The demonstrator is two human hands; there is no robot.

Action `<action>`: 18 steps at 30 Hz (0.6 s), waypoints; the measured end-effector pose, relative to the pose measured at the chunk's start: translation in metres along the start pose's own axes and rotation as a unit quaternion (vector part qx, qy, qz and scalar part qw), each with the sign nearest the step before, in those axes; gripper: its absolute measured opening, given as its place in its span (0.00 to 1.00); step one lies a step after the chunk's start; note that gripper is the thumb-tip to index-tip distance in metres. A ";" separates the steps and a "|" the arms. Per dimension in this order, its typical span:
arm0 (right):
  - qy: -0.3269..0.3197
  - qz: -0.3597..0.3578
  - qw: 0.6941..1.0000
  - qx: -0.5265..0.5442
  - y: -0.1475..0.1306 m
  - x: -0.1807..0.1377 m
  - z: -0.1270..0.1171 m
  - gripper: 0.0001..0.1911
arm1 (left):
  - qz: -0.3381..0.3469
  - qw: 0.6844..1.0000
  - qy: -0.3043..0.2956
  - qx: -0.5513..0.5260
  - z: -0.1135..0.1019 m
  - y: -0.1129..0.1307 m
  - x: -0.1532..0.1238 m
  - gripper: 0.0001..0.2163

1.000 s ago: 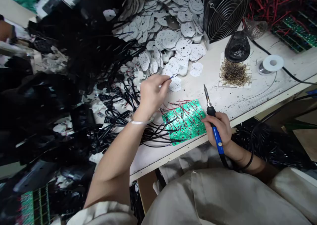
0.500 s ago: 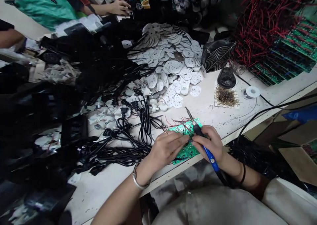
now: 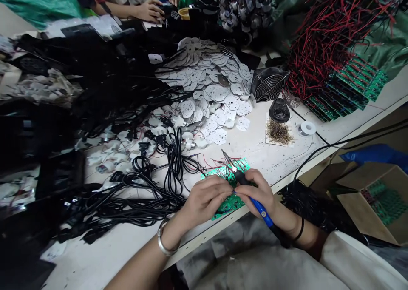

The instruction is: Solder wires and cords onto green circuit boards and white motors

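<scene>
My right hand [image 3: 259, 192] grips a soldering iron [image 3: 262, 211] with a blue and black handle, its metal tip pointing up and left, raised off the board. Under both hands lies a green circuit board [image 3: 227, 207] at the table's front edge, with thin red and black wires [image 3: 214, 161] along its far side. My left hand [image 3: 205, 198] is closed in a pinch over the board. Its fingertips meet the thumb and finger of my right hand; whatever is pinched between them is too small to make out.
Black power cords [image 3: 153, 196] lie left of the board, below a heap of white discs [image 3: 207, 79]. At right stand a small fan [image 3: 270, 85], a solder spool [image 3: 306, 129], and boards with red wires [image 3: 347, 90]. Another person's hand [image 3: 151, 10] is at the far side.
The view has shifted, so the scene sits further left and slightly lower. Both hands stay together over the board; the soldering iron leans a little more to the left.
</scene>
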State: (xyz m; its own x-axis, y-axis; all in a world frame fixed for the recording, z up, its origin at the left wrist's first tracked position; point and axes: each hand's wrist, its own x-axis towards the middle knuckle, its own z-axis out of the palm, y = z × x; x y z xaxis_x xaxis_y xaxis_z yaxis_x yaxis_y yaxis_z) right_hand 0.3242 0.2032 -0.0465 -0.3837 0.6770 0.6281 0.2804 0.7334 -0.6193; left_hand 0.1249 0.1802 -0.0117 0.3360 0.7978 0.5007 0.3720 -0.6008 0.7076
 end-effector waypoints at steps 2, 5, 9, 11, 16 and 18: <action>0.001 0.014 1.000 0.015 0.001 0.000 0.001 0.08 | -0.043 0.998 0.005 -0.054 0.004 -0.001 0.001 0.06; -0.003 0.035 0.999 0.013 0.006 0.000 0.001 0.07 | -0.111 0.990 0.025 -0.088 0.007 -0.003 0.001 0.03; 0.023 0.061 0.998 0.000 0.014 -0.001 -0.002 0.07 | -0.242 0.962 0.106 -0.072 0.009 -0.005 -0.002 0.07; 0.031 0.073 0.997 -0.003 0.015 0.000 -0.003 0.08 | -0.244 0.961 0.117 -0.062 0.010 -0.005 -0.004 0.06; 0.009 0.065 0.998 0.001 0.009 0.008 0.001 0.12 | -0.142 0.984 0.098 -0.037 0.013 -0.006 -0.005 0.04; 0.006 0.064 0.998 0.007 0.007 0.010 0.004 0.09 | -0.111 0.989 0.095 -0.029 0.014 -0.008 -0.006 0.06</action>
State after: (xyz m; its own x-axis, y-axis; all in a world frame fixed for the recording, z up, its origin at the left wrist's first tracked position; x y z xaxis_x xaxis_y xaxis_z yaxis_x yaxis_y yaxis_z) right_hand 0.3189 0.2150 -0.0462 -0.3356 0.7653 0.5493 0.3130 0.6405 -0.7012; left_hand 0.1315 0.1801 -0.0273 0.0818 0.9083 0.4102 0.3667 -0.4101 0.8351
